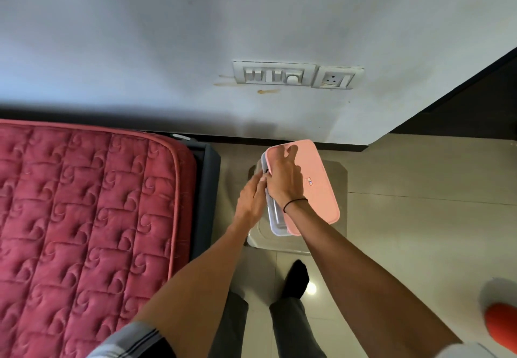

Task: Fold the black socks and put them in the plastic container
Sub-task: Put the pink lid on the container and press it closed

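A clear plastic container [275,219] with a pink lid [316,189] stands on a small grey stool [330,240] beside the bed. My right hand [285,178] lies on the lid's left part, fingers curled over its left edge and gripping it. My left hand [250,201] presses flat against the container's left side, fingers reaching toward the gap under the lid. No loose black socks show; whether any lie inside the container is hidden. One black sock [296,278] is on my foot on the floor.
A bed with a red quilted mattress [84,217] fills the left. A white wall with a switch plate [274,75] and a socket [337,77] rises behind the stool. Pale floor tiles [405,231] lie to the right, with an orange object [502,327] at the lower right edge.
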